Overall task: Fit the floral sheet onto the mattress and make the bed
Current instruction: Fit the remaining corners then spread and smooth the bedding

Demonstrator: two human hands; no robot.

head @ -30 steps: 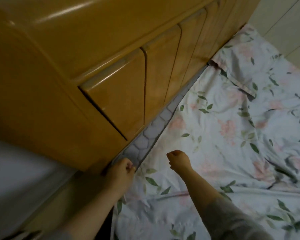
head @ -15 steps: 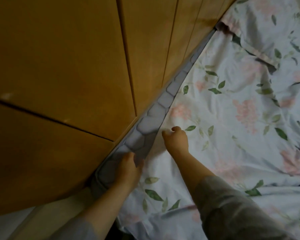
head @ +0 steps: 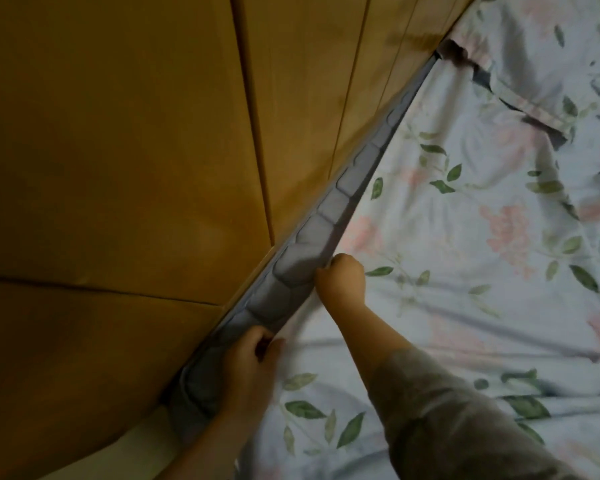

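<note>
You have two hands in view: one left hand (head: 248,368) and one right hand (head: 343,277), with one grey sleeve (head: 447,417). Count one floral sheet (head: 464,271), one quilted mattress (head: 291,268), one wooden headboard (head: 135,150) — and one floral pillow (head: 534,57) at the mattress's far corner.

The picture is dim and warm-toned. The wood panels (head: 118,168) sink into deep shadow at the left, and the sheet (head: 464,271) is the brightest area. Detail is soft, blurring toward the upper right corner. Panel seams splay with wide-angle distortion.
</note>
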